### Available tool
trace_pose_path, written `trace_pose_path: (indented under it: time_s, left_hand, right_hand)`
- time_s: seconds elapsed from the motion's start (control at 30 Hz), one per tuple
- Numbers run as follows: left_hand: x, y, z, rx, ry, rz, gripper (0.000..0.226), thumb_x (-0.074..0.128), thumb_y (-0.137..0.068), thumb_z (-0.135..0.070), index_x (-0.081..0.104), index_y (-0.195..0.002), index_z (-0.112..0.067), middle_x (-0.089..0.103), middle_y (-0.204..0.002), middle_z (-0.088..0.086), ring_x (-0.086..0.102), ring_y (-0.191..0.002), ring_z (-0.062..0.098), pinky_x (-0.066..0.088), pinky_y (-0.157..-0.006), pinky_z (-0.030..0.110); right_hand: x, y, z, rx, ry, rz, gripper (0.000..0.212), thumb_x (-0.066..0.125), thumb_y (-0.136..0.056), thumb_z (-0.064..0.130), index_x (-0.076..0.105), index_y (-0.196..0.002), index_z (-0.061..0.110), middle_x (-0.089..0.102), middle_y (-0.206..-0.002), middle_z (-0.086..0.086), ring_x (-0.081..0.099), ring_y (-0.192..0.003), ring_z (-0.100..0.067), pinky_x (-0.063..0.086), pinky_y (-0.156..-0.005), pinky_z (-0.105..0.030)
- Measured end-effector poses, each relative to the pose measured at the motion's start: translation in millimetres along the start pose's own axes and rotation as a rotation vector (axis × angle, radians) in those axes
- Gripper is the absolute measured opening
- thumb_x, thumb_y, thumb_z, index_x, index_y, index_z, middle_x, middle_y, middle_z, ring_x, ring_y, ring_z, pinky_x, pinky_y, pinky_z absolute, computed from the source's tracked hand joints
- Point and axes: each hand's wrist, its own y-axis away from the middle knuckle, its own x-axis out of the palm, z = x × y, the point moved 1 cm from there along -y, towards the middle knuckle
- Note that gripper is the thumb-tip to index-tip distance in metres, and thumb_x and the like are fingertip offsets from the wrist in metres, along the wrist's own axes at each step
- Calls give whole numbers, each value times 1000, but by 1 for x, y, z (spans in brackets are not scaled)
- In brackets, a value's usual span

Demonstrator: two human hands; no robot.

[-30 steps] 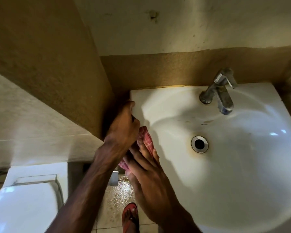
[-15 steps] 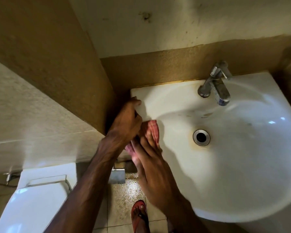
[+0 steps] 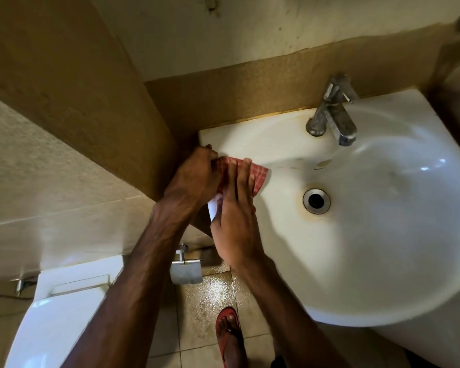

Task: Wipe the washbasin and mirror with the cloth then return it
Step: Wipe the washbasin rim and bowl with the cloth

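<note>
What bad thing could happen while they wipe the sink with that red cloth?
The floor looks wet and shiny beside the sandal, so a foot might slip. The cloth lies near the washbasin edge; it might drop off if the left hand and right hand loosen.

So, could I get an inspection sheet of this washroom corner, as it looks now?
Surface: white washbasin, brownish ring round its drain.
Job's things: red checked cloth on the basin's left rim; mirror not in view.
Clutter: nothing seen.
Grips: left hand grips the cloth's edge; right hand presses it flat.
Cables: nothing seen.
Surroundings: tap, toilet, paper holder, wet tiled floor, red sandal.
</note>
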Motion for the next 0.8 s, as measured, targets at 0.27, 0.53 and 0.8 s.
trace_pose_path:
  time_s: [0.27,0.53,0.8]
  left_hand:
    - [-3,6,-8,-54,25,14,44,54,-100,-11,49,-144,-11,48,-150,7,46,-137,25,37,-109,27]
    - [-1,18,-22,-48,-106,53,55,48,-98,2,40,-151,-8,42,-148,16,48,-131,32,44,-105,32]
    - [2,14,-20,40,-222,104,55,53,-95,2,42,-149,-8,46,-150,14,51,-133,29,46,-100,26]
  right_hand:
    - [-8,12,-9,-41,112,-12,75,50,-102,17,11,-166,18,-3,-175,-2,32,-155,-34,55,-103,-53]
    - [-44,105,-27,-171,230,127,70,48,-96,26,28,-163,30,25,-171,6,36,-153,-20,38,-116,-37]
    - [-31,53,-14,-1,95,175,78,48,-105,16,1,-166,23,-8,-175,-3,13,-161,-27,35,-121,-49]
